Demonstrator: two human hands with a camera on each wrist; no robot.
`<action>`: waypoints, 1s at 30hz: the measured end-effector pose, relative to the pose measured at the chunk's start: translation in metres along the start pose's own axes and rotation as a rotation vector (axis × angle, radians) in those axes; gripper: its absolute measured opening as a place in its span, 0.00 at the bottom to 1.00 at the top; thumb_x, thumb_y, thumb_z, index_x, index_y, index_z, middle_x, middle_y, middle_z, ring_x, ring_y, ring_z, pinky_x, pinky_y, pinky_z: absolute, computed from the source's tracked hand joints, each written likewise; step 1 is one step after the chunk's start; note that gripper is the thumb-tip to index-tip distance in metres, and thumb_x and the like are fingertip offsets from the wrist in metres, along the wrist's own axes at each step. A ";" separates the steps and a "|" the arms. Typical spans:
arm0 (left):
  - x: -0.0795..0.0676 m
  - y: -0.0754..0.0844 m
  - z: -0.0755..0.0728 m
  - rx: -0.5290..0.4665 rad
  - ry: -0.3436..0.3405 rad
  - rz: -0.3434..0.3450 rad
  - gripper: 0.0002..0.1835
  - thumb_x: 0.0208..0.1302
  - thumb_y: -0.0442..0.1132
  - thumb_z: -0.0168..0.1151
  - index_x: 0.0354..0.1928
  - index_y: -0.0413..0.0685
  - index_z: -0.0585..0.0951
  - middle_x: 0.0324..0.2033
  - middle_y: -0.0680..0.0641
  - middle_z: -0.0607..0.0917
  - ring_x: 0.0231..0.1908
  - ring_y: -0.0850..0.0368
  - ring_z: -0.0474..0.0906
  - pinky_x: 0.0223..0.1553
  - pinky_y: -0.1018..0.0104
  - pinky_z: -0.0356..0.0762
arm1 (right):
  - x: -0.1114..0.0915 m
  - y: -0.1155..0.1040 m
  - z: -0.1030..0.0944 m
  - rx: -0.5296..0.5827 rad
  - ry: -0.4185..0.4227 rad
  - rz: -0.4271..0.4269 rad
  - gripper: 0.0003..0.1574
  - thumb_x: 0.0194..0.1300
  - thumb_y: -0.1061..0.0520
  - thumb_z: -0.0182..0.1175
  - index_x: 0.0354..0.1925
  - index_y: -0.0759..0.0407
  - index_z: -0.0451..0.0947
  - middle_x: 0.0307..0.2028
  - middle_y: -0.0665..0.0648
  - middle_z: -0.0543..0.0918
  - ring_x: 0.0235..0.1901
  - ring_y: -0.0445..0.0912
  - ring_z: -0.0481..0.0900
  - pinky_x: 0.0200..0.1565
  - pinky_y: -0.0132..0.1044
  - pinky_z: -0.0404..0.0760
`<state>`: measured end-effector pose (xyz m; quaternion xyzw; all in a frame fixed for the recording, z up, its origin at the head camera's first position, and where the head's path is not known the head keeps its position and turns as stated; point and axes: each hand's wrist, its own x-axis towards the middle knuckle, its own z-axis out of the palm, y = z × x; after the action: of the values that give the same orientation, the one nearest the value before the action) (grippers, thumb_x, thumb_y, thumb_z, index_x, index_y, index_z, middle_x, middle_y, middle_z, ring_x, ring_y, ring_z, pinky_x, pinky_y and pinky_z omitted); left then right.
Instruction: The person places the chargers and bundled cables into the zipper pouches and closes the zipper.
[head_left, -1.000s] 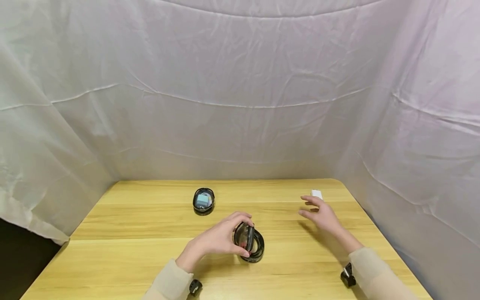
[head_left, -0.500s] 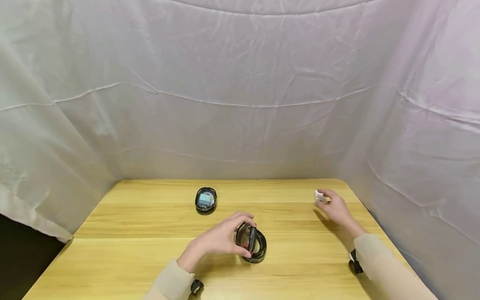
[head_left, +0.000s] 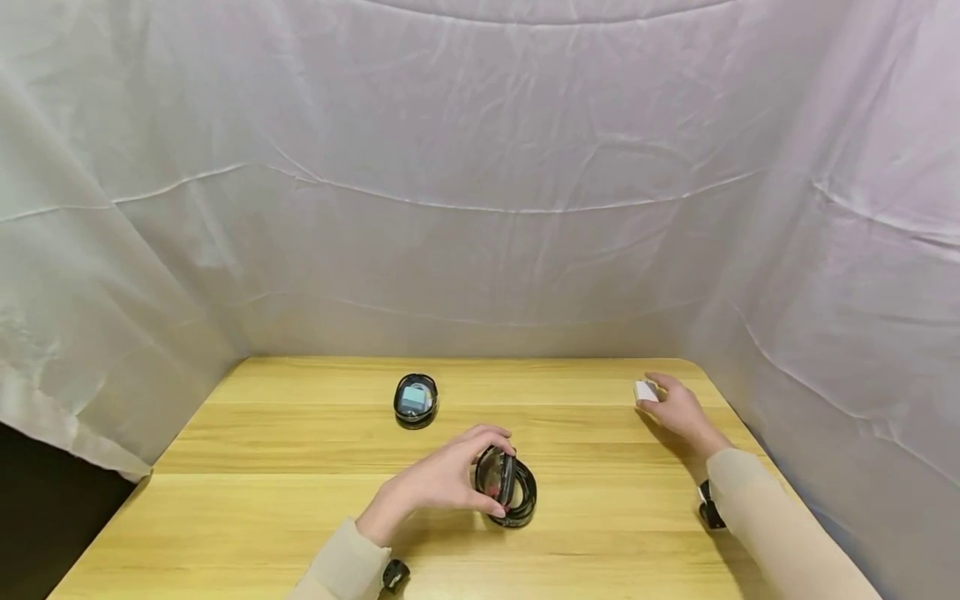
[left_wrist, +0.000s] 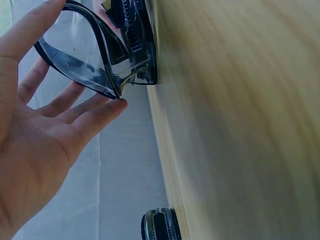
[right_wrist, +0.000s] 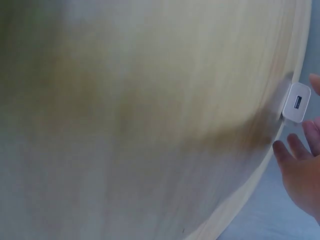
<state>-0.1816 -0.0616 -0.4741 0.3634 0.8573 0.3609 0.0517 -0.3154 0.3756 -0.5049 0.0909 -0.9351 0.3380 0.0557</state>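
Observation:
My left hand holds the raised lid of a small clear zippered case with black edging, thumb on one side and fingers on the other. In the head view this case stands open on the table near the middle, its black rim lying to the right of the lid. At the back right, my right hand has thumb and fingers on opposite sides of a white USB charger. In the right wrist view the charger's port faces the camera, with the fingertips right at its sides.
A second clear case with black edging sits at the back left, a pale teal item showing inside. The wooden table has a rounded back right corner. Light grey cloth hangs behind and at both sides.
My right hand has reached right and away, its fingers coming around the white charger. The left hand keeps its hold on the lid. The head view has shifted slightly.

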 end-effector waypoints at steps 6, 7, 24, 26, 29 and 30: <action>0.000 0.000 0.000 0.002 -0.001 0.001 0.39 0.49 0.50 0.85 0.63 0.65 0.75 0.74 0.57 0.68 0.73 0.50 0.66 0.72 0.43 0.66 | 0.002 0.006 0.002 -0.006 -0.001 -0.009 0.39 0.69 0.63 0.66 0.71 0.79 0.64 0.66 0.85 0.67 0.62 0.77 0.73 0.59 0.64 0.80; 0.000 0.000 0.000 0.003 0.000 0.003 0.39 0.49 0.50 0.85 0.62 0.65 0.75 0.74 0.57 0.68 0.73 0.50 0.66 0.72 0.43 0.66 | 0.002 0.006 0.002 -0.008 0.002 -0.012 0.39 0.69 0.63 0.66 0.70 0.79 0.64 0.65 0.84 0.68 0.61 0.77 0.74 0.58 0.64 0.80; -0.001 -0.001 0.001 -0.008 0.001 0.000 0.39 0.49 0.49 0.85 0.63 0.64 0.75 0.74 0.56 0.68 0.73 0.49 0.66 0.73 0.43 0.65 | -0.007 -0.001 0.008 -0.044 0.038 -0.071 0.31 0.65 0.63 0.71 0.61 0.79 0.74 0.55 0.80 0.73 0.50 0.71 0.81 0.52 0.61 0.84; -0.001 -0.001 0.001 -0.006 0.002 -0.002 0.39 0.49 0.49 0.85 0.63 0.63 0.75 0.74 0.56 0.67 0.73 0.49 0.66 0.73 0.43 0.66 | -0.009 -0.003 0.009 -0.039 0.036 -0.070 0.31 0.65 0.63 0.71 0.60 0.79 0.75 0.54 0.80 0.73 0.50 0.71 0.82 0.51 0.60 0.85; -0.001 -0.001 0.001 -0.004 0.002 0.004 0.39 0.49 0.49 0.85 0.63 0.63 0.75 0.74 0.55 0.68 0.73 0.49 0.66 0.72 0.42 0.66 | -0.012 -0.006 0.011 -0.039 0.031 -0.068 0.31 0.64 0.63 0.72 0.60 0.78 0.76 0.53 0.79 0.74 0.50 0.69 0.82 0.51 0.58 0.86; -0.001 -0.001 0.001 -0.004 0.001 0.005 0.39 0.49 0.49 0.85 0.63 0.63 0.75 0.74 0.55 0.68 0.73 0.48 0.66 0.72 0.42 0.66 | -0.013 -0.006 0.011 -0.040 0.030 -0.067 0.31 0.64 0.63 0.72 0.60 0.78 0.76 0.53 0.78 0.74 0.49 0.68 0.82 0.50 0.57 0.86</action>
<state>-0.1808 -0.0620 -0.4760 0.3653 0.8557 0.3630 0.0510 -0.3014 0.3653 -0.5117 0.1160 -0.9371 0.3186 0.0825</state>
